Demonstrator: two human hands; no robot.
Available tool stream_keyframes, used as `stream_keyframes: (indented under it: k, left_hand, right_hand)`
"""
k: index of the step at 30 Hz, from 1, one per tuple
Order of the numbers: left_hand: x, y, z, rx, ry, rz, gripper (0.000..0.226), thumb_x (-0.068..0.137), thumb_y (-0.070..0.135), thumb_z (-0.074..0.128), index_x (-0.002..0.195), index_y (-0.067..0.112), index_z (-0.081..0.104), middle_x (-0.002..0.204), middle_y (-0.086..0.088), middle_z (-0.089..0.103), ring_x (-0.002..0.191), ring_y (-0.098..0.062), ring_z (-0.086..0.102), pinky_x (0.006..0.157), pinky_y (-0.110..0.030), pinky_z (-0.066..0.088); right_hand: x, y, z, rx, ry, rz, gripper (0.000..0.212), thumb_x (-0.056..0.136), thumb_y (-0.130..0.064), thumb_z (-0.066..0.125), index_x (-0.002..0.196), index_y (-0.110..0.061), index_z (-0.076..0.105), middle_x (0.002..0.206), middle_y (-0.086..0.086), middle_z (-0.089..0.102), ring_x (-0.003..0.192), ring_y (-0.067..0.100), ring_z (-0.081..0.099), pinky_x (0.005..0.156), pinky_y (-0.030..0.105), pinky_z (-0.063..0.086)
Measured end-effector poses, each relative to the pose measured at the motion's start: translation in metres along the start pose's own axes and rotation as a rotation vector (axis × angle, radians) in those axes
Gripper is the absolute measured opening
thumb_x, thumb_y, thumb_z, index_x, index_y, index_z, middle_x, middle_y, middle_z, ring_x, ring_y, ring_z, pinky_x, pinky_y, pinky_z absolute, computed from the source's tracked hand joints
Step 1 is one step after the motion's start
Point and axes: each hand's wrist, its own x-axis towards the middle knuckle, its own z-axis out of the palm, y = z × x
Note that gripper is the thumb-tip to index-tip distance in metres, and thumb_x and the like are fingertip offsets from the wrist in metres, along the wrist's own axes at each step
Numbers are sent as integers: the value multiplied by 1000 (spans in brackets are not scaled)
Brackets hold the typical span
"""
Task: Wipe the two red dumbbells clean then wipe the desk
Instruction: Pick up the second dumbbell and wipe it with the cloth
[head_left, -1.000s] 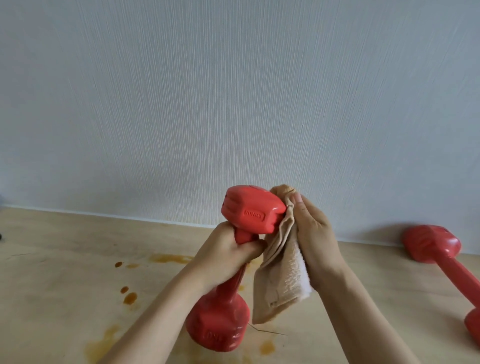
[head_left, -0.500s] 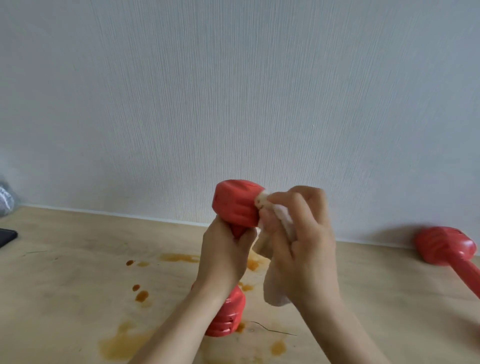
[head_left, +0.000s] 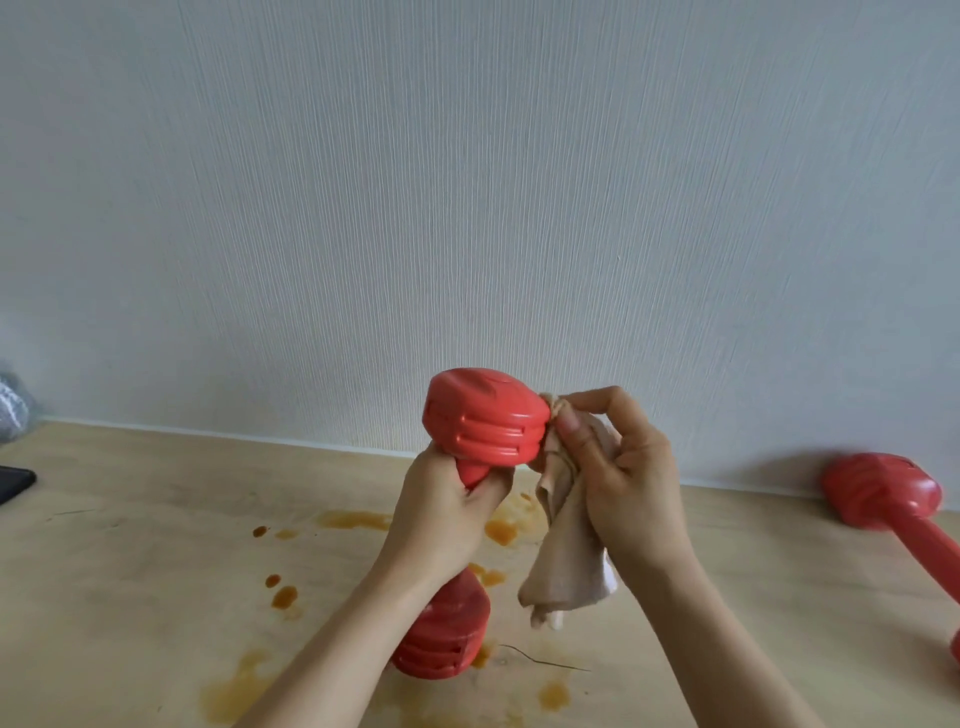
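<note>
My left hand (head_left: 441, 514) grips the handle of a red dumbbell (head_left: 485, 423), held upright above the desk with its lower head near my forearm. My right hand (head_left: 618, 478) holds a beige cloth (head_left: 566, 561), pinched against the right side of the upper head; the rest of the cloth hangs down. The second red dumbbell (head_left: 883, 496) lies on the desk at the far right, by the wall, partly cut off by the frame edge. The wooden desk (head_left: 130, 571) carries several orange-brown stains (head_left: 353, 519).
A pale textured wall (head_left: 467, 208) runs along the back of the desk. A dark flat object (head_left: 13, 480) lies at the left edge, with a grey crinkled thing (head_left: 10, 410) behind it. A thin dark thread (head_left: 540, 662) lies on the desk below the cloth.
The dumbbell has been turned in my left hand, showing its ridged side. My right hand moved the cloth from over the head to its right side, and the cloth hangs longer.
</note>
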Motion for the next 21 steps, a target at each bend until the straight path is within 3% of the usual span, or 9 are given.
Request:
stream_keyframes:
  k: [2, 4, 7, 10, 12, 14, 16, 18, 21]
  left_hand:
    - [-1, 0, -2, -29, -47, 21, 31, 84, 12, 65, 60, 0, 50, 44, 8, 36, 43, -7, 33, 45, -18, 26]
    - [-2, 0, -5, -78, -93, 29, 36, 78, 28, 66, 60, 1, 50, 45, 6, 37, 46, -8, 35, 48, -20, 28]
    - [-4, 1, -8, -134, -129, -16, 45, 66, 41, 66, 68, -3, 57, 52, -8, 44, 51, -13, 37, 52, -24, 31]
    - [-7, 1, -8, -87, -200, 4, 56, 66, 47, 67, 73, -8, 59, 54, -20, 45, 52, -12, 37, 50, -22, 30]
    - [-7, 1, -7, -56, -214, 21, 56, 66, 48, 65, 72, -7, 59, 58, -27, 51, 53, -10, 38, 50, -20, 31]
    - [-6, 1, -9, -63, -191, 5, 56, 64, 49, 61, 73, -6, 59, 63, -29, 54, 53, -11, 39, 50, -19, 32]
    - [-5, 1, -10, -65, -160, -18, 55, 64, 46, 62, 77, -7, 60, 67, -31, 55, 55, -12, 40, 50, -20, 32]
    - [-5, 1, -10, -72, -125, -36, 54, 63, 46, 63, 78, -6, 61, 68, -30, 57, 53, -11, 40, 49, -19, 32]
    - [-5, 5, -7, -49, -92, -44, 46, 67, 41, 67, 77, -3, 63, 62, -27, 57, 48, -7, 39, 45, -16, 32]
  right_hand:
    - [1, -8, -6, 91, 14, 40, 8, 89, -15, 59, 84, -10, 62, 59, 10, 62, 50, 25, 60, 48, 32, 49]
    - [5, -19, -14, 144, 96, 30, 7, 89, -14, 60, 83, -13, 62, 62, 13, 62, 48, 21, 56, 47, 28, 47]
    - [20, -32, -27, 340, 216, 91, 9, 90, -18, 59, 87, -12, 53, 84, 30, 61, 62, 24, 57, 57, 32, 47]
    - [33, -37, -20, 351, 219, 111, 22, 86, -25, 65, 88, -5, 57, 81, 29, 64, 68, 24, 58, 63, 35, 47]
    - [30, -38, -3, 111, 138, 93, 20, 87, -27, 65, 73, -12, 64, 65, 7, 63, 64, 18, 56, 66, 35, 45]
    - [20, -39, 10, -109, -54, 90, 32, 93, -30, 58, 73, -7, 66, 62, 3, 58, 61, 15, 53, 65, 35, 42]
    - [9, -41, 9, -196, -213, 64, 34, 95, -36, 51, 91, -8, 69, 75, 9, 66, 71, 15, 60, 70, 34, 47]
    - [0, -47, 3, -154, -322, 55, 32, 94, -39, 52, 108, -15, 67, 90, 8, 68, 85, 6, 64, 73, 24, 51]
    - [-13, -47, -2, -88, -296, 50, 29, 91, -32, 58, 118, -22, 62, 96, -8, 69, 83, -1, 64, 67, 15, 49]
